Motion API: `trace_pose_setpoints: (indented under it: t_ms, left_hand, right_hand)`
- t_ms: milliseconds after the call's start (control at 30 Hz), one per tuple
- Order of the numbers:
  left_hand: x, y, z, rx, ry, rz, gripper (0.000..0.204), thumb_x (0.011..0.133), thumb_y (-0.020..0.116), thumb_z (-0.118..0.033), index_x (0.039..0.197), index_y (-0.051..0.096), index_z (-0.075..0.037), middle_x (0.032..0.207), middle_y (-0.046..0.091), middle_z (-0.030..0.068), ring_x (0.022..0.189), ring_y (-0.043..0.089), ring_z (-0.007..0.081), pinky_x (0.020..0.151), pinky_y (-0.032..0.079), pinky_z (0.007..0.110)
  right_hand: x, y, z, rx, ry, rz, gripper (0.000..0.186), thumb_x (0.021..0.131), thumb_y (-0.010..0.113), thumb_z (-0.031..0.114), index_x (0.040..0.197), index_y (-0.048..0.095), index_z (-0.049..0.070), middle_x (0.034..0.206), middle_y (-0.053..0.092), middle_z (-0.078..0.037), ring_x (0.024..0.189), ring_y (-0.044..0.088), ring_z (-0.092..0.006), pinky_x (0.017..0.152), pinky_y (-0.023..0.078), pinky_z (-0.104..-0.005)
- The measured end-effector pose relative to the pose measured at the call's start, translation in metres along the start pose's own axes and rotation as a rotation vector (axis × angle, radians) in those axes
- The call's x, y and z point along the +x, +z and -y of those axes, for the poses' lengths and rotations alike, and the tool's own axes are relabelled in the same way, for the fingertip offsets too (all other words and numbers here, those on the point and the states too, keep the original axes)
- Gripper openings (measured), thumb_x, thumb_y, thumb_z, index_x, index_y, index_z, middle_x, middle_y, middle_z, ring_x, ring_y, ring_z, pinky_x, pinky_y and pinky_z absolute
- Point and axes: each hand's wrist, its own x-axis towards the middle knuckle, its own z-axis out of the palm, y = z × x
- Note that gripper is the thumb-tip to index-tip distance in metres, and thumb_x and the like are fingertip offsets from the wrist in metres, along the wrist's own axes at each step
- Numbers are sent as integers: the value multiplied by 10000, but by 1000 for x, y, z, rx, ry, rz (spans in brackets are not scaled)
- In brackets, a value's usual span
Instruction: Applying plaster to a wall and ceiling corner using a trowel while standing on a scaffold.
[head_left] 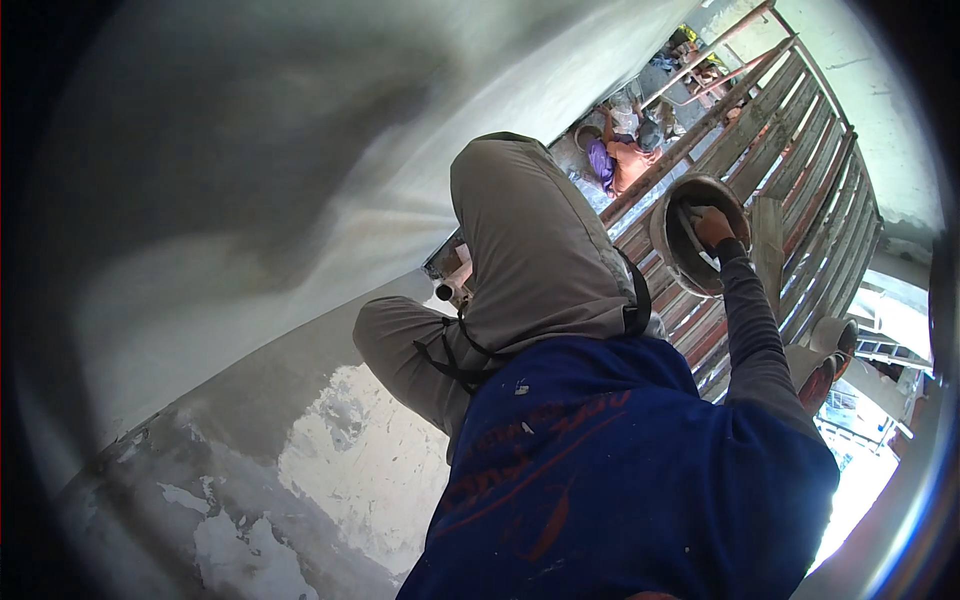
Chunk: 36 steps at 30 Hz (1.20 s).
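Note:
My right hand (713, 228) reaches down into a round, mortar-stained bucket (741, 203) on the slatted wooden platform. Its fingers are closed around a flat, pale-edged trowel (688, 222), whose blade lies partly in the shade inside the bucket. What the bucket holds is too dark to make out. My left hand is out of view. My bent knees, in grey-brown trousers, are between the bucket and the wall.
A smooth grey plastered wall (300, 180) rises at the left; lower down it is patchy (360, 470). The slatted platform (800, 130) has metal rails (715, 45). Far below, a person in orange (632, 163) crouches amid rubble. Another bucket (832, 336) stands at the right.

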Motion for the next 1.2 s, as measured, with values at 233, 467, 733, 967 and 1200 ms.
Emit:
trace_pose_setpoints:
  t_ms: [233,467,733,967,1200]
  left_hand:
    - [-2,1,1,-34,12,-35,872,865,329,-692,1468,199,-75,1507,229,207,1371,226,447,1027,217,635]
    - [1,0,-3,-52,24,-32,873,871,285,-698,1472,195,-70,1517,202,210,1370,232,441,1027,214,635]
    - [0,-5,1,-12,-16,69,919,849,347,-699,1473,166,-50,1512,189,235,1375,195,458,1028,207,643]
    - [1,-2,1,-1,15,46,906,847,394,-673,1448,209,-21,1503,206,241,1366,206,470,1020,211,654]
    - [-1,10,5,80,37,-47,920,822,463,-671,1436,249,-20,1496,232,239,1364,212,468,1029,217,641]
  right_hand:
    - [17,17,8,-260,115,227,314,786,587,227,1018,682,38,1049,635,-229,997,606,-387,910,472,-439]
    - [23,11,-9,-299,85,381,309,780,575,187,1012,676,10,1049,635,-229,1031,603,-367,909,476,-428]
    - [43,6,-25,-333,-38,526,330,855,545,229,1071,642,0,1080,640,-222,1024,618,-337,873,475,-407]
    - [19,-12,-42,-67,20,356,335,851,546,230,1075,636,-2,1074,640,-211,1012,616,-319,863,474,-397]
    - [-4,-3,-47,97,41,226,341,847,547,231,1078,630,-5,1068,639,-199,999,614,-302,853,472,-387]
